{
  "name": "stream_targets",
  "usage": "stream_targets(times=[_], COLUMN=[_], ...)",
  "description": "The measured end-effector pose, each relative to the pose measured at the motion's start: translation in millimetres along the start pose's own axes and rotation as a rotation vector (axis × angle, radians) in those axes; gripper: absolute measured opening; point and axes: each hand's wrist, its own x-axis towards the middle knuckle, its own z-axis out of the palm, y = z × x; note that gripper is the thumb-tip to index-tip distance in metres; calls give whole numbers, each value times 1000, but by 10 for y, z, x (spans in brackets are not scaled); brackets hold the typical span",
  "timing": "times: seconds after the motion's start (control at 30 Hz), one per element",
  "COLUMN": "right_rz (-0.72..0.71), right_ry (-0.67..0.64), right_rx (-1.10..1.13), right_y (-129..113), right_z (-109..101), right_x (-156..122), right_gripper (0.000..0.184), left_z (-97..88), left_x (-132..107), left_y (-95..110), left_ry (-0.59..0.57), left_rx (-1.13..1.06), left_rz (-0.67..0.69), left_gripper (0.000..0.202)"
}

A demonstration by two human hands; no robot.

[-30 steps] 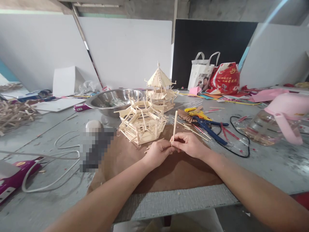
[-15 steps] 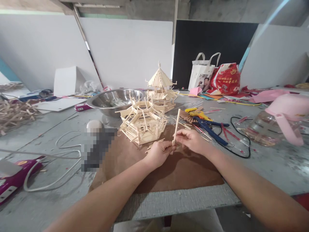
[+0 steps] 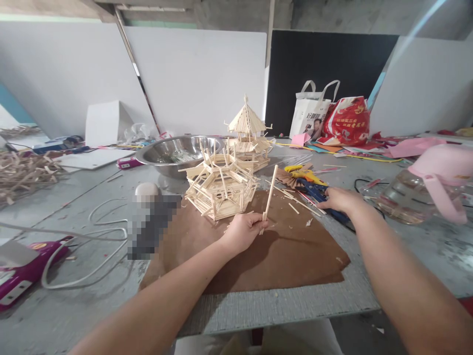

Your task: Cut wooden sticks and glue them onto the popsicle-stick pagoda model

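Observation:
My left hand (image 3: 242,232) is closed in a pinch on a wooden stick (image 3: 271,192), which stands nearly upright with shorter stick pieces at its foot. Just behind it, on brown paper (image 3: 281,266), sits a hexagonal stick framework (image 3: 221,187). Over at the right, my right hand (image 3: 342,201) is spread above the blue-handled pliers (image 3: 310,190), fingers apart and at the handles. It covers part of them, and I cannot make out a firm hold. Loose sticks (image 3: 293,208) lie between my hands.
A stick pagoda with a pointed roof (image 3: 247,123) stands behind the framework, beside a steel bowl (image 3: 166,153). At right are a yellow tool (image 3: 303,172) and a pink-lidded jug (image 3: 402,192). A white cable (image 3: 88,281) and purple power strip (image 3: 33,266) lie left.
My right hand has left the stick and moved right to the blue-handled pliers. My left hand still holds the stick in about the same place.

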Motion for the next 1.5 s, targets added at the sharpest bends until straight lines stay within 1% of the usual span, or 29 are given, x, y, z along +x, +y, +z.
stream_targets(times=[0.2,0.3,0.43,0.5,0.6,0.73,0.87,0.97,1.03,1.1,1.17,1.23,1.3,1.4,1.5], right_rz=[19,39,71,81,100,158,213,193,149,75,-50,-173,-270,-402,-491], right_ry=[0,3,93,129,157,278,442,565,659,705,654,556,444,224,37], right_rx=[-5,0,20,23,41,127,263,424,643,979,1311,1481,1558,1657,1648], right_y=[-4,-47,-100,-103,-74,-14,6,-9,-29,-56,-89,-131,-187,-294,-408], right_z=[63,38,-31,-55,-76,-128,-188,-188,-169,-153,-152,-163,-175,-165,-115], right_x=[42,14,-59,-83,-84,-67,-93,-116,-121,-126,-139,-167,-205,-263,-309], right_gripper=[35,35,40,39,36,37,38,37,32,26,18,12,15,18,21], left_z=[6,7,3,2,0,-7,-12,-8,-1,8,15,15,8,-10,-20], left_x=[-27,-30,-28,-33,-45,-53,-54,-56,-54,-48,-41,-35,-33,-36,-40], left_y=[8,6,17,26,38,50,54,53,50,47,44,43,45,54,62], left_ry=[-16,-9,-16,-14,-7,-15,-15,-8,6,36,72,106,128,147,164], left_rx=[26,53,84,87,75,68,58,46,41,18,-26,-64,-73,-69,-66], left_rz=[1,10,21,21,23,49,55,58,67,105,146,162,152,138,144], left_gripper=[25,26,27,27,25,25,25,24,24,23,22,22,22,23,23])
